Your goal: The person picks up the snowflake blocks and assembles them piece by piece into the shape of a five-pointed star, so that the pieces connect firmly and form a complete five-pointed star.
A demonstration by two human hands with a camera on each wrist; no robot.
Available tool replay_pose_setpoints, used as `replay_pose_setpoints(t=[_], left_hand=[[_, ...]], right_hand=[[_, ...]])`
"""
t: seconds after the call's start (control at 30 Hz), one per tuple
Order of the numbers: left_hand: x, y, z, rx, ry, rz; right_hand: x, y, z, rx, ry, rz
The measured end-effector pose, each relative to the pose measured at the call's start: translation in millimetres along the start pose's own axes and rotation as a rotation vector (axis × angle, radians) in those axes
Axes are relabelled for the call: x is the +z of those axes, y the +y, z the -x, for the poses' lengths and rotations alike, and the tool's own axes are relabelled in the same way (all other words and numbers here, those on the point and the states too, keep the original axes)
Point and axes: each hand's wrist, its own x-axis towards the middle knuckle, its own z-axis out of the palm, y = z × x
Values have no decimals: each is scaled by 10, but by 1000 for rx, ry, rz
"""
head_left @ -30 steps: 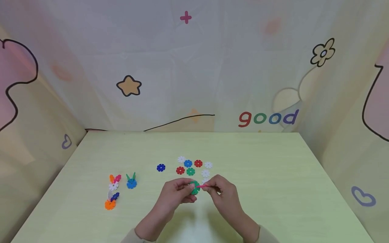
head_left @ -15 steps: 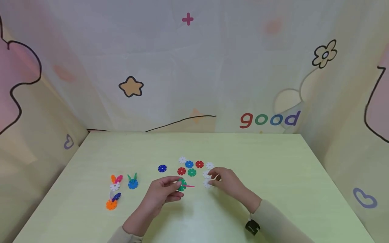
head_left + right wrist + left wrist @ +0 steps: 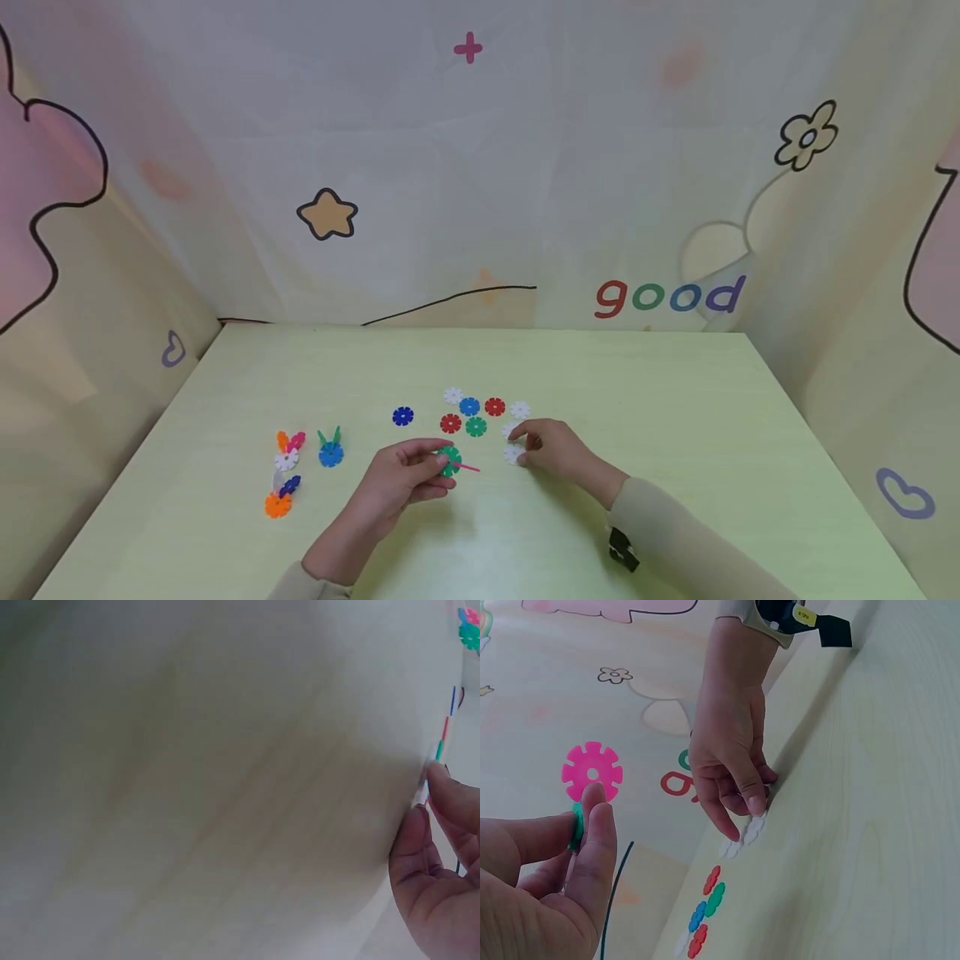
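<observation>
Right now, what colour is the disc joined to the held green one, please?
Pink disc, clearest in left wrist view.

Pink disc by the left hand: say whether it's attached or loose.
Attached: the pink disc juts from the green disc that the left hand pinches.

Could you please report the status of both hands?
Left hand pinching green disc, pink disc attached. Right hand at white discs, grip unclear. No obstruction visible.
</observation>
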Motion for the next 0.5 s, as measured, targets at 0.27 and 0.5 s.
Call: replay_pose_setpoints(t=[0.27,0.5], left_hand=[[25,-3,-21,-11,23,11],[78,-5,-44,-23,26,40]], right_hand=[[23,41,-54,-66,-75,57],[-6,19,-23,-14,-25,48]])
